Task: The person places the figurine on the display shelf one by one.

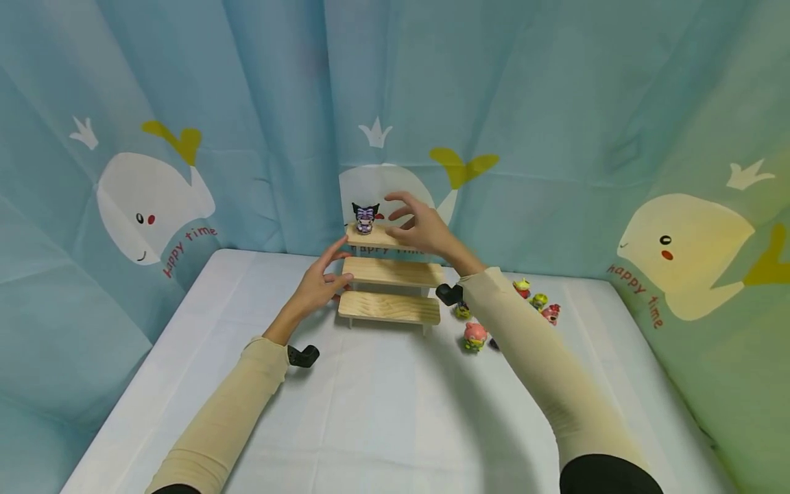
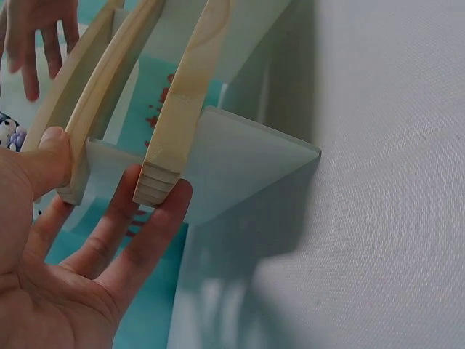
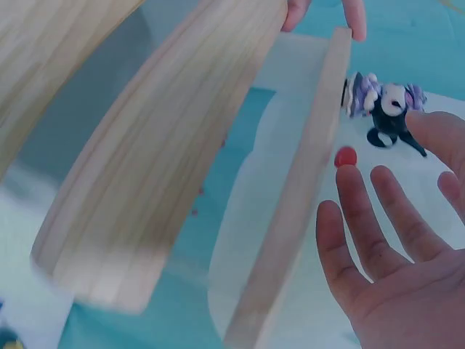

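Note:
A three-tier wooden display stand (image 1: 390,307) with pale legs stands on the white table. On the left end of its top tier is a small black, purple and white figurine (image 1: 365,218), upright. My left hand (image 2: 87,262) grips the stand's left end; its thumb lies against the middle board (image 2: 109,80), and other fingertips touch the end of the lowest board (image 2: 171,145). Just right of the figurine, my right hand (image 1: 422,226) hovers by the top tier with spread, bent fingers and holds nothing. In the right wrist view, a gap shows between its fingers (image 3: 363,211) and the top board (image 3: 298,189).
Right of the stand, a pink and green figurine (image 1: 474,336) is on the table (image 1: 370,412). Several more small figurines, among them a red and pink one (image 1: 551,314), lie further right, partly behind my right forearm. A blue whale-print curtain (image 1: 278,137) hangs behind the table.

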The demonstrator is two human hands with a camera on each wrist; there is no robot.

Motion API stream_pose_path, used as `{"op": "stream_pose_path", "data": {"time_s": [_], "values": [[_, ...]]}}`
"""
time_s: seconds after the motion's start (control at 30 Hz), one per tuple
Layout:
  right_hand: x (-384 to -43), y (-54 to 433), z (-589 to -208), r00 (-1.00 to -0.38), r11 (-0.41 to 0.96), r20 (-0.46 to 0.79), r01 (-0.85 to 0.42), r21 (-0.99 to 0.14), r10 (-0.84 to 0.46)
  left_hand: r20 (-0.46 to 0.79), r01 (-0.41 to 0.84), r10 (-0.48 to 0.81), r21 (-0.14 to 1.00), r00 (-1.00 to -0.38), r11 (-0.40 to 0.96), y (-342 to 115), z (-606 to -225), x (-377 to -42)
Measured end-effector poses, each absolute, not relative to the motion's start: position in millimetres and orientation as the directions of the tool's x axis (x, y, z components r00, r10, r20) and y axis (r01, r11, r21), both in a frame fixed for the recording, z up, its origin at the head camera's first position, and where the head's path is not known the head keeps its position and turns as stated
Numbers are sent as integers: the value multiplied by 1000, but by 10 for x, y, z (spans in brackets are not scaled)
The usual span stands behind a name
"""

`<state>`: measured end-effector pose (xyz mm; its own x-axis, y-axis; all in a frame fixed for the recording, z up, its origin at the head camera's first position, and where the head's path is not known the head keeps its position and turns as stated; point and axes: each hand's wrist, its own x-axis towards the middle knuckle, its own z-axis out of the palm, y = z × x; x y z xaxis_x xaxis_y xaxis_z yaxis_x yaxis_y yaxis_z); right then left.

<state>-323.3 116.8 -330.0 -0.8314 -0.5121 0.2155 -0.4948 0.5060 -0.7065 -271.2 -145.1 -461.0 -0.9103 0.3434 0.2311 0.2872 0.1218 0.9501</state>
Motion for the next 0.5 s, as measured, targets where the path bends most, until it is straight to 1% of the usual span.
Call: {"op": "stream_pose_path", "data": {"time_s": [0.23,0.5], "values": [[-3084,1415,-3225,-826,531,217,-512,-676,-520,226,286,339,948,-913,138,-1450,-4598,-2713],[-2859,1754,-3246,-789,494,236,-555,-669,-568,226,287,339,947,-913,142,-1446,-4601,-2714]]}}
